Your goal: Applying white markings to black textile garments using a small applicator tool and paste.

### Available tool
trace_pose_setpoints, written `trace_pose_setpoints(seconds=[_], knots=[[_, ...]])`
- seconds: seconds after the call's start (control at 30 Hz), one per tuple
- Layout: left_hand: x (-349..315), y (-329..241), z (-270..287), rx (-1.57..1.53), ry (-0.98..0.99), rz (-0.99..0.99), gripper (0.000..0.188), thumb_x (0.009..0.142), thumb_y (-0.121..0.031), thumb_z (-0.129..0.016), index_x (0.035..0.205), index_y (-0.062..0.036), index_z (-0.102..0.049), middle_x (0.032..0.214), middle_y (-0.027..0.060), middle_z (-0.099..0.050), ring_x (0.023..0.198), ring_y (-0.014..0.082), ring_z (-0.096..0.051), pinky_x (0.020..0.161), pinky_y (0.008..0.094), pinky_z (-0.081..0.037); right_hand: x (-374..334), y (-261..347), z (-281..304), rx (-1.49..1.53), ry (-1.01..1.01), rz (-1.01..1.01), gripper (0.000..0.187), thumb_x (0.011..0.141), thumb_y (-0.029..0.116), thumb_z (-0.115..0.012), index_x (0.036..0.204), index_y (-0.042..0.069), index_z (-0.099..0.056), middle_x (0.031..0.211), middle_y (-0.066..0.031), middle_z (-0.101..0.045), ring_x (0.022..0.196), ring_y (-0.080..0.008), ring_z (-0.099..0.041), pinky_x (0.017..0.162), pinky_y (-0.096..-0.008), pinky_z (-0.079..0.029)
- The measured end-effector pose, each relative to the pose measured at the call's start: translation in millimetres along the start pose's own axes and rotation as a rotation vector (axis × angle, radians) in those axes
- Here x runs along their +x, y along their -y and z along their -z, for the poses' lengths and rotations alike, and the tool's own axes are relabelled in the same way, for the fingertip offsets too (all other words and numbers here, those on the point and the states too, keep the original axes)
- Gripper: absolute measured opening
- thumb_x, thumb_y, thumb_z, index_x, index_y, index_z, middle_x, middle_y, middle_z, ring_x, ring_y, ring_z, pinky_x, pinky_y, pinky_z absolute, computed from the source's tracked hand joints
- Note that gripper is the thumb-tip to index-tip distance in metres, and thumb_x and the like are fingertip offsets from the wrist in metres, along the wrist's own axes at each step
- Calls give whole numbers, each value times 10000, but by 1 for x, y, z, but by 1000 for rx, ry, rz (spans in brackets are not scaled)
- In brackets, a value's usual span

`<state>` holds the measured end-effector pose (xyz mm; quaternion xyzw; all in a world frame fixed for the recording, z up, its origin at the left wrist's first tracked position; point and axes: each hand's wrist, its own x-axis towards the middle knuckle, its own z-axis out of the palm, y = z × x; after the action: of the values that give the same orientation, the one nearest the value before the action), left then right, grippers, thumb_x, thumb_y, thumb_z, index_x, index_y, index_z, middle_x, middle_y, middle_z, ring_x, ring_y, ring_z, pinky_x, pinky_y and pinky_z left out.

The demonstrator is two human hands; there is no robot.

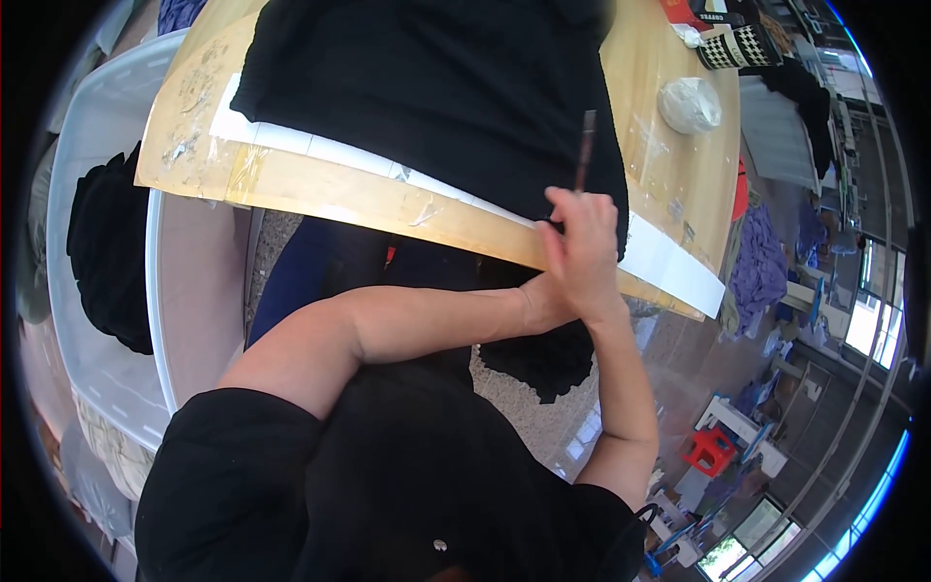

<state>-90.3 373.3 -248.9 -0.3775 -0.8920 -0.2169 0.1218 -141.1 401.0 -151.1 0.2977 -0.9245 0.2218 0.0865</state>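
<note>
A black garment [436,87] lies spread on the wooden table, its ribbed lower edge along a white paper strip [669,262]. At the garment's near right corner, my right hand [587,228] is closed round a thin dark stick-like tool [586,145], whose end points away from me over the cloth. Its exact kind is unclear. My left arm crosses in front of my body, and my left hand [548,299] is at the table's near edge, beneath my right hand and wrist. The left fingers are hidden.
The wooden table [194,136] carries a crumpled white bundle [690,105] and a black-and-white patterned cup [737,47] at right. A white plastic tub [155,291] stands at left with black cloth [112,247] inside. More black cloth [543,361] lies below the table edge. A red stool [710,451] stands farther right.
</note>
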Motion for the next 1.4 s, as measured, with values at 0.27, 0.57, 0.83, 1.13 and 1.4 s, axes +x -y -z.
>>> trace_pose_setpoints(seconds=[0.27, 0.57, 0.83, 1.13, 1.4], knots=[[1, 13, 38, 159, 7, -157, 429, 845, -275, -480, 1232, -94, -525, 1349, 178, -409, 1232, 374, -395, 973, 643, -290, 29, -62, 74, 409, -520, -475, 372, 989, 194, -439, 1295, -15, -452, 845, -50, -591, 757, -102, -547, 741, -250, -464], [-4, 8, 35, 167, 6, -177, 454, 828, -270, -492, 1241, -80, -496, 1340, 173, -410, 1207, 381, -389, 960, 645, -293, 66, -237, 91, 288, -617, -569, 208, 921, 179, -560, 998, -10, -597, 793, -41, -613, 679, -68, -543, 624, -208, -440], [-3, 13, 32, 157, -44, -163, 437, 827, -264, -483, 1220, -76, -509, 1333, 184, -425, 1200, 387, -407, 958, 647, -310, 97, -236, 104, 94, -277, -601, 189, 874, 224, -633, 933, 48, -666, 714, 39, -573, 628, -44, -493, 568, -209, -398], [0, 9, 25, 165, -85, -161, 428, 832, -300, -485, 1209, -101, -529, 1336, 180, -417, 1226, 383, -395, 969, 674, -272, 76, -221, 107, 351, -588, -555, 211, 936, 157, -547, 993, -46, -564, 916, -119, -644, 777, -161, -649, 751, -259, -540], [-8, 12, 25, 203, -79, -148, 429, 831, -302, -481, 1213, -111, -522, 1329, 166, -426, 1221, 384, -399, 976, 682, -256, 52, -69, 76, 821, -928, -416, 227, 983, 192, -439, 955, -32, -464, 895, -196, -622, 735, -266, -663, 708, -362, -577]])
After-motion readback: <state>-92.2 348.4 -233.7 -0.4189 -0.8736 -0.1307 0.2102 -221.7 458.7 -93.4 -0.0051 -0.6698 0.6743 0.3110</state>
